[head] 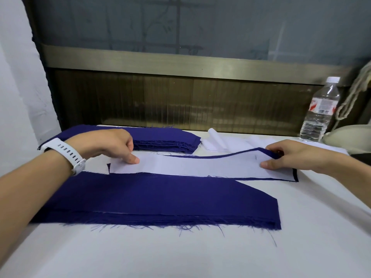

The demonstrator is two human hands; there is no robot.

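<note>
White strip (200, 164) | left grip (112, 145) curled, pinching left end | right grip (289, 155) pinching right end

Navy fabric stack (160, 199); white interfacing strip (190, 164); white watch (69, 154).

A clear plastic water bottle (321, 111) stands at the white table's (301, 247) far right, with a pale cord (349, 101) hanging beside it. Folded white strips (226, 143) lie next to a rear stack of purple fabric pieces (166, 139). Another purple stack (160, 199) lies nearer.
</note>
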